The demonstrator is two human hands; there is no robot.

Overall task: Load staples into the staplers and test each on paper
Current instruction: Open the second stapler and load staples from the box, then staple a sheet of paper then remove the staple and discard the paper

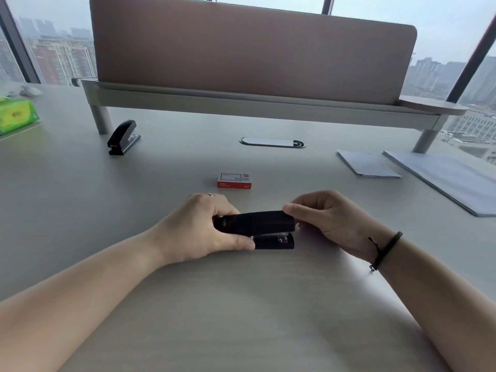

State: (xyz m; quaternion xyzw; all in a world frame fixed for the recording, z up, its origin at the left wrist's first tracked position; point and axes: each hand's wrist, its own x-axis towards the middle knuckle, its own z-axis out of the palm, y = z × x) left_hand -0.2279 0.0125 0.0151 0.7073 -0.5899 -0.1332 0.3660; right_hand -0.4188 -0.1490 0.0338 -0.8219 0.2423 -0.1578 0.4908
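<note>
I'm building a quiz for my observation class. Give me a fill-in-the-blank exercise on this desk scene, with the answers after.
1. Both hands hold a black ____ near the desk's front edge; the left hand grips its rear, the right hand pinches its front tip.
2. The small staple box is white and ____.
3. The second stapler sits to the far ____.
4. The tissue pack is ____.

Answers: stapler; red; left; green
</note>
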